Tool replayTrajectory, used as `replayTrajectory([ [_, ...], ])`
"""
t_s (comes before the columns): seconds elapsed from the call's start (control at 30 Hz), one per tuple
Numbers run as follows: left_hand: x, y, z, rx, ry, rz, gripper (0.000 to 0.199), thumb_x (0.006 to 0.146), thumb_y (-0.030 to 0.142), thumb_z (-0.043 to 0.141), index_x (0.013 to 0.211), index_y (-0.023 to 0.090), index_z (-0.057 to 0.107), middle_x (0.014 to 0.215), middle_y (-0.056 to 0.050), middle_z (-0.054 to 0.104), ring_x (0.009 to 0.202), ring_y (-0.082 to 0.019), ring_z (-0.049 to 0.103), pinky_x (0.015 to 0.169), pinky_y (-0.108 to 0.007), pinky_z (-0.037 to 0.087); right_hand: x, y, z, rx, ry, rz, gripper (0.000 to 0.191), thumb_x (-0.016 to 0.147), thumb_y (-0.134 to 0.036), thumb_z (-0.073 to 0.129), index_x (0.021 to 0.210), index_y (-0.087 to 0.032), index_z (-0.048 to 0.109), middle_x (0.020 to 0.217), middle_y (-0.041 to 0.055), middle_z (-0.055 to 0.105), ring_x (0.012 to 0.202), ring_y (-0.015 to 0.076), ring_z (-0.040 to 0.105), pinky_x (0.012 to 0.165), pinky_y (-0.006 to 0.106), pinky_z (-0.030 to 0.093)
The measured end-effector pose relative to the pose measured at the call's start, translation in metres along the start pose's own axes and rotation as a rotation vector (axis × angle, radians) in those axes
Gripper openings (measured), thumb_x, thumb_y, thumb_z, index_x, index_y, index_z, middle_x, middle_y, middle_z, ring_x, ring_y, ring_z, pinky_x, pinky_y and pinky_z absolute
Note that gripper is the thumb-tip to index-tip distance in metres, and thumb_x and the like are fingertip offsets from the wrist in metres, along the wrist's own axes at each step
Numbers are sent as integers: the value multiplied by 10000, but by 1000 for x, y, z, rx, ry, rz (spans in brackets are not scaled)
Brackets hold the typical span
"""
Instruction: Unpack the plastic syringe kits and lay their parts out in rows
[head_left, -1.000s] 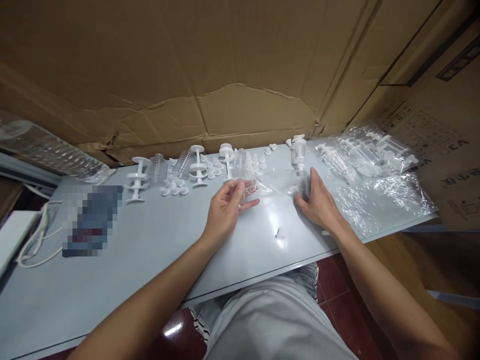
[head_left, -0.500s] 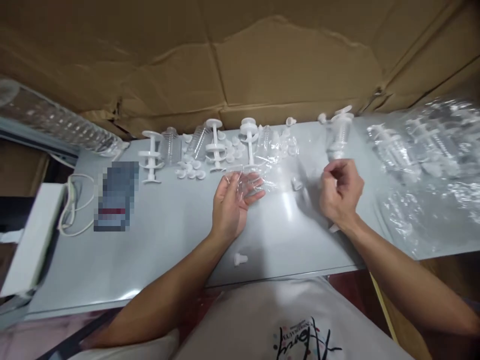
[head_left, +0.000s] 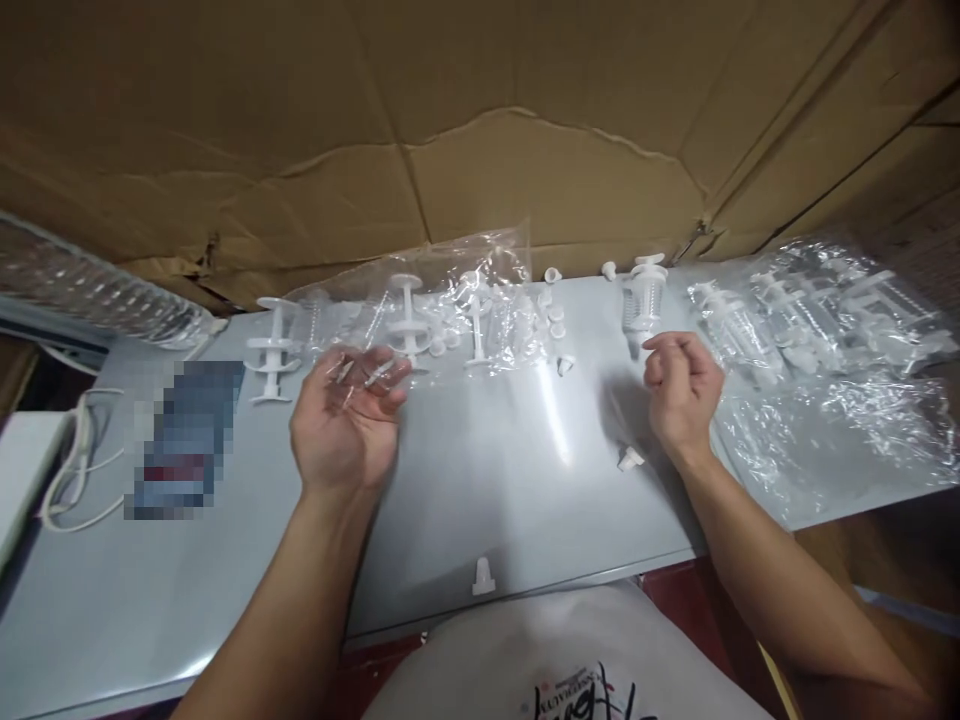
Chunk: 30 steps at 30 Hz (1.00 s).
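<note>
My left hand (head_left: 349,415) is palm up with curled fingers around one end of a clear plastic bag (head_left: 499,260), which spreads to the right over white plungers (head_left: 407,325) and small white caps. My right hand (head_left: 682,390) is closed, its fingertips at the lower end of an upright clear barrel with a white plunger (head_left: 645,295); whether it grips the tip cannot be made out. A white cap (head_left: 630,458) lies just left of my right wrist, and another (head_left: 484,577) stands near the table's front edge.
Bagged barrels (head_left: 802,310) and crumpled clear film (head_left: 840,440) cover the right side. At left are a blurred-out dark device (head_left: 187,440), a white cable (head_left: 82,460), a white box (head_left: 26,470) and a ribbed clear roll (head_left: 97,285). Cardboard (head_left: 480,180) rises behind the table.
My left hand has moved left and turned palm up, drawing the clear bag out across the plungers. My right hand remains by the upright barrel. The view has shifted slightly.
</note>
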<state>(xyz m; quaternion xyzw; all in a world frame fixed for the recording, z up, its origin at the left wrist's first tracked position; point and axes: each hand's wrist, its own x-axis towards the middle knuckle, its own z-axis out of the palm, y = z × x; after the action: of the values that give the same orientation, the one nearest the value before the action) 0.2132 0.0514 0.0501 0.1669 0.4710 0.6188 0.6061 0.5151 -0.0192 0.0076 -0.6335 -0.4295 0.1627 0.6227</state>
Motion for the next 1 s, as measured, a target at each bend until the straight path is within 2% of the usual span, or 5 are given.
replayTrajectory([
  [0.3, -1, 8, 3, -14, 51, 23, 188, 901, 249, 614, 722, 203, 645, 686, -17, 730, 557, -133, 703, 390, -141, 463, -66, -1, -38, -398, -432, -323, 240, 1045, -302, 554, 1218, -195, 680, 1140, 124, 687, 1096, 253, 639, 957, 454, 517],
  [0.57, -6, 19, 9, -73, 136, 69, 227, 921, 214, 515, 721, 167, 613, 610, -14, 689, 479, -115, 655, 347, -123, 422, -109, -19, 3, -313, -917, -641, 808, 923, -751, 625, 1426, -118, 603, 1470, 223, 588, 1486, 389, 445, 1202, 644, 406],
  [0.67, -6, 22, 6, -73, 117, 80, 200, 903, 222, 542, 724, 168, 614, 621, -6, 690, 492, -104, 652, 358, -118, 427, -124, -25, 19, -315, -1026, -739, 664, 964, -667, 641, 1446, -210, 634, 1541, 158, 574, 1554, 342, 402, 1265, 586, 371],
  [0.8, -5, 24, 6, -43, 117, 94, 172, 871, 232, 578, 711, 181, 611, 603, 17, 675, 481, -94, 641, 349, -113, 414, -130, -23, 30, -335, -1058, -861, 265, 1032, -327, 656, 1252, -217, 754, 1495, 104, 642, 1522, 286, 476, 1265, 484, 427],
  [1.0, -5, 23, 4, -4, 107, 125, 164, 834, 238, 619, 680, 183, 605, 591, 6, 668, 461, -111, 628, 327, -133, 393, -113, -9, 7, -464, -756, -715, 273, 1030, -159, 613, 1278, -129, 722, 1423, 177, 684, 1455, 289, 567, 1204, 512, 528],
])
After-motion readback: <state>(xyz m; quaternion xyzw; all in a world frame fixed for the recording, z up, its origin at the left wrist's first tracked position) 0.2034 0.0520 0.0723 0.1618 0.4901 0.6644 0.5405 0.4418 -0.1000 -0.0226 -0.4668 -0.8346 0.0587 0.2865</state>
